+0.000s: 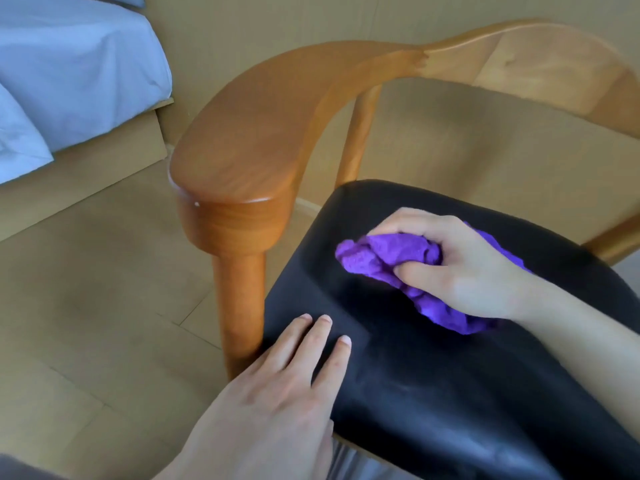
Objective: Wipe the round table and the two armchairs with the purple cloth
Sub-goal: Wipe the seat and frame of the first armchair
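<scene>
A wooden armchair point(239, 161) with a curved back rail fills the view. Its black padded seat point(433, 393) lies at the lower right. My right hand point(460, 261) grips the bunched purple cloth point(377, 258) and holds it against the middle of the seat. My left hand point(280, 386) lies flat with straight fingers on the seat's front left corner, next to the armrest post. The round table and the second armchair are out of view.
A bed with pale blue sheets point(69, 74) stands at the upper left on a low base. Beige tiled floor point(104, 289) spreads left of the chair. The far armrest point(620, 240) shows at the right edge.
</scene>
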{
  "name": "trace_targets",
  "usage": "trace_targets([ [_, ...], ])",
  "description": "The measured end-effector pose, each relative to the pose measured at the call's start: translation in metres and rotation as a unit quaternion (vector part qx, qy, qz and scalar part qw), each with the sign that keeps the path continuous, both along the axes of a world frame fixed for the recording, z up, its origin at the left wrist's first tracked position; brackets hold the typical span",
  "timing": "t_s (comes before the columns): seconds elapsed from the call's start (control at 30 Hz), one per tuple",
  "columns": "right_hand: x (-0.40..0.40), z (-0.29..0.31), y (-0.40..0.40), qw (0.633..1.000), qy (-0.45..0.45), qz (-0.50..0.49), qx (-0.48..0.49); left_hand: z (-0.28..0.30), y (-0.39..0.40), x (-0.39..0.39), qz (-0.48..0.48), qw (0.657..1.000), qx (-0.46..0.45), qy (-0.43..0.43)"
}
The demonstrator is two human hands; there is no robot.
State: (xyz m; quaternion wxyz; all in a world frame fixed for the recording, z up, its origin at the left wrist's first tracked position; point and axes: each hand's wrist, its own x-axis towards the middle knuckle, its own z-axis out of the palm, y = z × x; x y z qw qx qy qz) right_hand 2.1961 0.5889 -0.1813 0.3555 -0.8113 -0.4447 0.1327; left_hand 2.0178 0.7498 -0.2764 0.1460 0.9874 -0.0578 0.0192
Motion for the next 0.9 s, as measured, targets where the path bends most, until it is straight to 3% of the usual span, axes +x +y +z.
trace_targets([
  [0.07,-0.01,-0.017,0.019,1.0,-0.005,-0.011,0.024,-0.002,-0.002,-0.001,-0.009,1.0,0.024,-0.001],
  [0.2,-0.036,-0.043,0.019,0.993,-0.109,0.017,-0.047,0.013,0.0,-0.002,-0.029,0.996,0.08,0.03],
  [0.43,-0.044,-0.015,-0.019,0.972,-0.142,0.083,-0.168,0.038,0.0,-0.003,-0.008,0.993,0.114,0.043],
  [0.47,-0.04,-0.009,-0.019,0.97,-0.127,0.095,-0.181,0.038,0.002,-0.005,-0.002,0.996,0.09,0.009],
  [0.57,-0.018,0.006,0.0,0.988,-0.019,0.097,-0.121,0.039,0.005,-0.007,-0.012,0.998,0.059,-0.028],
  [0.7,0.023,-0.006,0.07,0.998,-0.02,-0.039,0.04,0.044,0.004,-0.007,-0.01,0.997,0.067,-0.048],
  [0.77,0.036,-0.018,0.109,0.997,-0.021,-0.073,-0.027,0.042,0.005,-0.008,-0.009,0.997,0.058,-0.057],
  [0.83,0.035,-0.03,0.131,0.986,-0.049,-0.038,-0.152,0.041,0.007,-0.01,-0.01,0.997,0.048,-0.06],
  [0.9,0.026,-0.035,0.131,0.98,-0.072,0.014,-0.183,0.039,0.008,-0.013,-0.013,0.998,0.039,-0.049],
])
